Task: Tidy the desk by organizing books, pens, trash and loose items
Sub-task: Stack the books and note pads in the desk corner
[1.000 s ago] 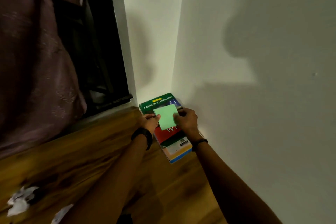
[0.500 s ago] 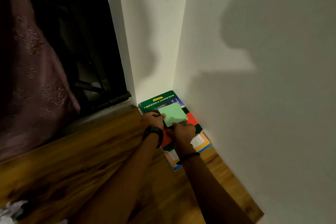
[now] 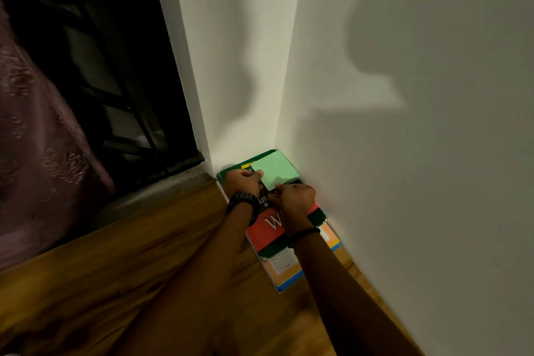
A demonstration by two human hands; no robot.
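Note:
A stack of books [image 3: 273, 227] lies in the far corner of the wooden desk [image 3: 121, 283], pushed against the two white walls. The top book has a green and red cover. On it lies a light green pad of sticky notes [image 3: 276, 169], near the corner. My left hand [image 3: 242, 182] pinches the pad's left edge with thumb and fingers. My right hand [image 3: 294, 196] holds the pad's near edge with curled fingers. A black watch is on my left wrist, a thin black band on my right.
White walls [image 3: 404, 153] close in the desk at the back and on the right. A dark window with bars [image 3: 95, 66] and a brownish curtain [image 3: 34, 139] are at the left. The wood surface stretches left of the books.
The green pad has moved farther toward the wall corner on top of the books. Both hands have followed it. The crumpled paper at the lower left has left the view.

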